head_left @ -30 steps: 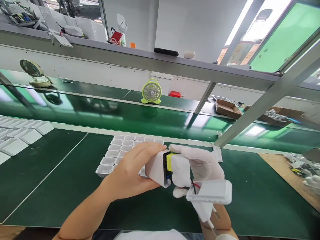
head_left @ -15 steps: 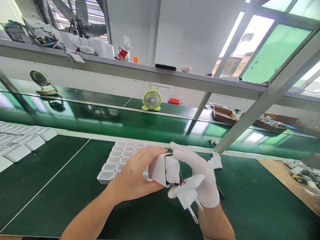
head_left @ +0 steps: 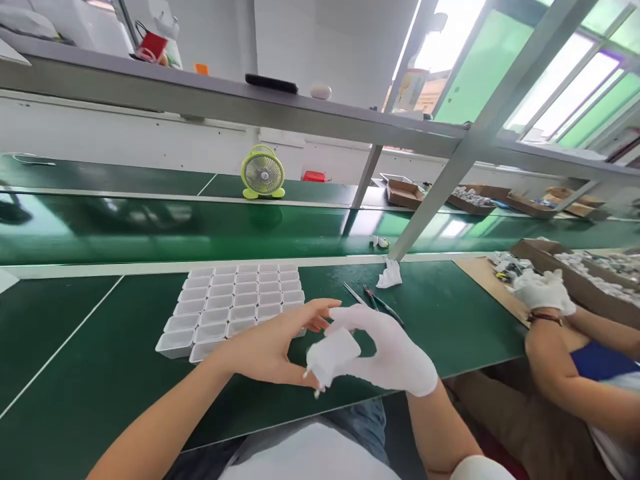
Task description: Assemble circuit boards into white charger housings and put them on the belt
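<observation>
My gloved right hand (head_left: 397,359) grips the white block (head_left: 336,352) between thumb and fingers, while my left hand (head_left: 263,347) curves open beside it; I can't tell whether that thumb touches. I judge this a turning or regripping step, calling for steady support from both sides. The block looks smooth, boxy, tilted and blurred, small prongs pointing down. It is above the worktop (head_left: 100,373), near its front edge; white trays (head_left: 213,315) stand beyond, leftward, toward the far edge.

Bright window light from upper right, white glare on the green surface (head_left: 300,230), slight blur.
</observation>
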A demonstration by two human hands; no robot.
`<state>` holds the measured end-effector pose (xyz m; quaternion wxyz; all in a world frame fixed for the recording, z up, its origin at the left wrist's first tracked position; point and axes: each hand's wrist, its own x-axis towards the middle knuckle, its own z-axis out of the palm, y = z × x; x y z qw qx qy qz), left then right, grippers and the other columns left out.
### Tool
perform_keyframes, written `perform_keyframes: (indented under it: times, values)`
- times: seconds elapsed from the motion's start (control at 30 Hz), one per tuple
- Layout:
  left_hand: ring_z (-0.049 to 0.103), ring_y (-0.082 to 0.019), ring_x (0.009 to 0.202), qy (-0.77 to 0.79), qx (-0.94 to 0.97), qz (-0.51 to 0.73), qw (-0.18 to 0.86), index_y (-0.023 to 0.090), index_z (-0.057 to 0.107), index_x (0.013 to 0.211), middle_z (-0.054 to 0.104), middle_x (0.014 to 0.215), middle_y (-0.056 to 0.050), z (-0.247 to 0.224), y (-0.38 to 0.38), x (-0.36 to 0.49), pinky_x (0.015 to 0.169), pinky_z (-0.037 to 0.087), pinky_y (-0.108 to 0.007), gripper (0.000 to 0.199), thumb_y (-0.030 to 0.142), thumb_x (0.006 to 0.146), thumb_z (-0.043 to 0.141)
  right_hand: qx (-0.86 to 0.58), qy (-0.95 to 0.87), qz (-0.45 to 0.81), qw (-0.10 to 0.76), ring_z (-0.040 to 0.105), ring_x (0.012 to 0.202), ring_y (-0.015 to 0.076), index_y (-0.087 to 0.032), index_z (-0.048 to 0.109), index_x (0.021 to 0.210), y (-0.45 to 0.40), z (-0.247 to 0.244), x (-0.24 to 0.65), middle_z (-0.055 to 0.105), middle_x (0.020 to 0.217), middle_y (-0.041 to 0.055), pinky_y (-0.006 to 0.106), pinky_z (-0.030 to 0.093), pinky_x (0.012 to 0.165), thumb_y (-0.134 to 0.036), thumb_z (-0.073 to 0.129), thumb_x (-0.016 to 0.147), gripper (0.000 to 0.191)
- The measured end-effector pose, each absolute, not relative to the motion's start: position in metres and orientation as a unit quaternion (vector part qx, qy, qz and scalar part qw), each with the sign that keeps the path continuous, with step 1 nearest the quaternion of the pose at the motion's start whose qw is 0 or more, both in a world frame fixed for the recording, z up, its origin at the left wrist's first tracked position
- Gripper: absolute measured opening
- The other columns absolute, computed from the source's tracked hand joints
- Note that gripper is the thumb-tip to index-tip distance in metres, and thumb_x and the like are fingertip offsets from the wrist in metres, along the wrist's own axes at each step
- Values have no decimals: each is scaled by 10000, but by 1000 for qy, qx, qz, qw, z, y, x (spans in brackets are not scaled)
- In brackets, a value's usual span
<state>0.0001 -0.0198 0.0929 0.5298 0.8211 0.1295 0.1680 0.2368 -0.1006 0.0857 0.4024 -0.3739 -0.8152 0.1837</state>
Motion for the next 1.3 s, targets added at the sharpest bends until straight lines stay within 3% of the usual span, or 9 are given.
perform_keyframes:
  times: [0.13,0.2,0.37,0.47,0.6,0.77,0.93,1.07,1.3]
  values:
    - [552,-291,1292,271,838,156,446,399,300,1523,455,1512,-65,77,-29,3,715,591,-266,821,422,853,774,-562,-683,221,410,647,831,161,-318,575,1302,-116,23,225,692,1088,7,296,564,766,-141,796,783,591]
    - [595,-283,1235,287,856,155,400,361,360,1499,502,1476,-67,63,-31,9,693,591,-273,716,428,889,730,-610,-646,229,398,646,808,166,-295,591,1291,-117,-11,216,689,1080,25,316,570,752,-130,769,796,550]
    - [670,-270,1056,258,920,176,235,198,542,1354,676,1211,-95,23,-32,31,880,594,-415,385,200,970,565,-632,-635,208,393,660,894,202,-278,560,1341,-116,-58,207,688,1096,46,382,582,831,-146,745,825,563]
    - [657,-239,1103,190,940,222,178,157,494,1402,668,1241,-111,8,-33,33,919,593,-386,425,89,985,451,-630,-624,210,411,671,902,205,-272,547,1350,-119,-65,211,693,1125,51,391,593,844,-195,754,834,561]
    - [581,-230,1264,66,957,278,44,115,529,1371,663,1293,-86,-9,-41,26,1124,487,-428,419,11,995,375,-601,-626,215,448,692,940,200,-246,526,1365,-123,-74,217,696,1159,72,379,607,880,-198,668,883,505]
    - [485,-259,1383,24,955,291,-52,57,559,1352,591,1401,-122,-36,-54,25,1243,348,-490,363,66,1026,399,-552,-659,162,485,691,1049,204,-240,415,1457,-126,-90,218,668,1236,100,382,610,939,-116,556,899,588]
    - [489,-278,1363,37,938,345,-9,45,575,1329,608,1346,-168,-46,-59,27,1196,419,-503,350,67,994,477,-523,-690,119,486,656,1115,204,-285,504,1359,-125,-89,217,657,1216,79,401,594,972,-114,505,945,448]
    - [490,-294,1314,88,904,411,78,168,656,1245,563,1318,-167,-44,-58,28,1034,558,-468,309,97,952,590,-528,-693,137,472,654,1069,210,-277,532,1317,-124,-85,219,653,1187,85,398,599,919,-128,516,950,397]
    - [498,-293,1333,148,867,424,217,248,678,1144,396,1473,-136,-47,-55,33,1066,531,-500,251,110,938,638,-506,-724,127,452,617,1131,218,-277,533,1312,-125,-81,218,627,1242,91,408,573,963,-75,505,943,422]
